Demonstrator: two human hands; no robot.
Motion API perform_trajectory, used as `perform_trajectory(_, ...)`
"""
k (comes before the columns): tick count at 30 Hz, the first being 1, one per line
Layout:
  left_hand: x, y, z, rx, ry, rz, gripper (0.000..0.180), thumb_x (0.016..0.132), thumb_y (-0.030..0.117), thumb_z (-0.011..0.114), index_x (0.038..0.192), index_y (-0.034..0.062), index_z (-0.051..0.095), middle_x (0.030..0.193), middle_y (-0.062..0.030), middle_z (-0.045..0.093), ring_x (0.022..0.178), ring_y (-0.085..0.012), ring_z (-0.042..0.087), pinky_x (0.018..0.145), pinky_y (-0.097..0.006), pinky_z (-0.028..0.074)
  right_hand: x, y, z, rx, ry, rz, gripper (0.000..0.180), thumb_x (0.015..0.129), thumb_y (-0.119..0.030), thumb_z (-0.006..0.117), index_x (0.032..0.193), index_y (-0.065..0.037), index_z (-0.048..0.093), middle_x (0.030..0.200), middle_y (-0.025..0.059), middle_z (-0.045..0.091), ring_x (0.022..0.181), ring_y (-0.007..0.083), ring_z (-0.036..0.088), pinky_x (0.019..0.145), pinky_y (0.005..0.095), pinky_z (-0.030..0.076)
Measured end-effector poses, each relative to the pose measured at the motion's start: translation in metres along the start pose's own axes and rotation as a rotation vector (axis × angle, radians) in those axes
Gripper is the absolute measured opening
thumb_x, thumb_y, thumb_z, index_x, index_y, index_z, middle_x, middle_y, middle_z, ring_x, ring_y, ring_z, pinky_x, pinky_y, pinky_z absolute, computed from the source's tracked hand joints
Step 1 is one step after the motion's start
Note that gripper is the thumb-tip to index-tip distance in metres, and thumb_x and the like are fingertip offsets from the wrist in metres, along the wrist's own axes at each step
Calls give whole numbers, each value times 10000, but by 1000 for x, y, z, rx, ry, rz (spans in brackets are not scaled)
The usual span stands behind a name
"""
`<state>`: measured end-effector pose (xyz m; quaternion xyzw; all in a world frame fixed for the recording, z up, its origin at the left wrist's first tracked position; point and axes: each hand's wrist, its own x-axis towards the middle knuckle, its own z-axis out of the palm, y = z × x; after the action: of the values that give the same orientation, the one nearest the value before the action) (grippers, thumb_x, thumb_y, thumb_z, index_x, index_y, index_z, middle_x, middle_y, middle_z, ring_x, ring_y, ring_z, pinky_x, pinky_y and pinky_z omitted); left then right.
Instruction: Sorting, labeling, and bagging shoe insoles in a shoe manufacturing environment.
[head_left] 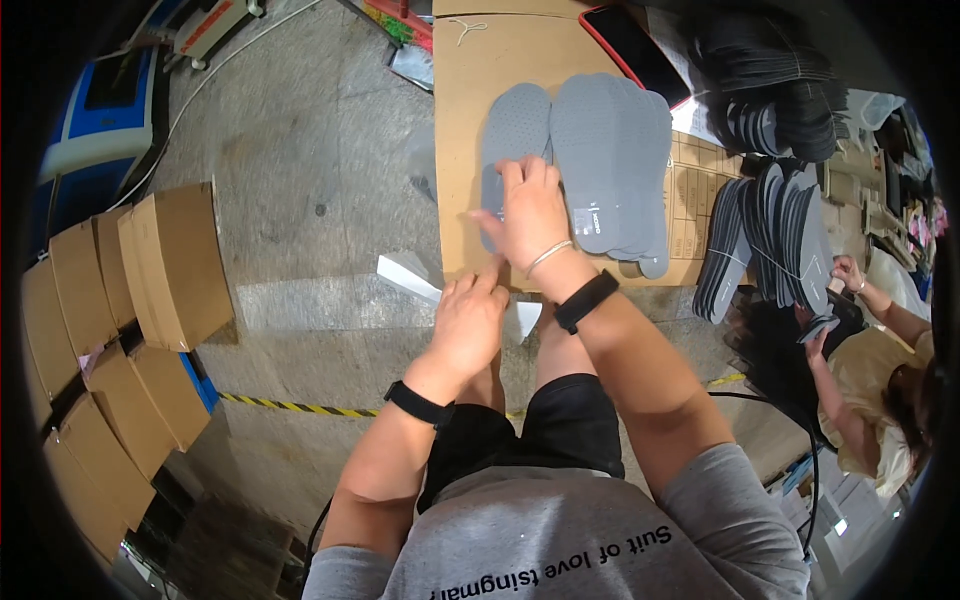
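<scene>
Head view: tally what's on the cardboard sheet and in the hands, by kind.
Single grey insole under the right hand: 1
Fanned pile of grey insoles, separate count unclear: 1
White paper strip at the left hand: 1
Cardboard sheet: 1
Total: 4

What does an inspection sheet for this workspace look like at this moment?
Surface: brown cardboard sheet used as work surface over concrete floor.
Job's things: grey insole under the right hand; fanned stack of grey insoles beside it; white paper slip at the left hand.
Clutter: dark insole stacks at right; red-edged tablet.
Hands: right pressing on the insole, left at the cardboard's edge.
Cables: black cable at right.
Surroundings: cardboard boxes at left; another person at right.
</scene>
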<state>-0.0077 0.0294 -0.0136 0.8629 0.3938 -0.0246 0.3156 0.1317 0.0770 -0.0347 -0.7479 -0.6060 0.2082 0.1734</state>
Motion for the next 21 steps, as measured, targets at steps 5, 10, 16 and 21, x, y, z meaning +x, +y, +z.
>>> perform_trajectory(5,-13,13,1,-35,7,86,105,715,56,530,773,25,612,990,-107,568,937,-277,515,820,-378,391,-2,-12,4,50,88,162,614,618,-187,728,1135,-14,443,1072,184,418,1000,360,406,889,414,366)
perform_trajectory(10,-28,-1,-3,-161,28,23,84,750,67,537,795,47,605,914,-101,592,894,-279,536,768,-390,390,-17,-14,-42,290,194,2,573,587,-155,701,1092,-31,459,1113,190,399,1030,358,398,901,429,355)
perform_trajectory(16,-28,-7,-22,-247,36,-71,64,794,81,575,838,48,610,847,-86,614,838,-290,551,757,-382,390,-41,35,-90,65,281,-104,544,592,-157,736,1067,-34,501,1082,198,451,989,360,429,884,418,354)
perform_trajectory(21,-27,0,-35,-291,115,-80,81,796,87,575,859,55,616,856,-80,607,833,-282,551,747,-388,392,-88,23,-80,286,24,-228,447,687,-182,756,1018,8,525,895,136,561,849,259,531,768,346,430)
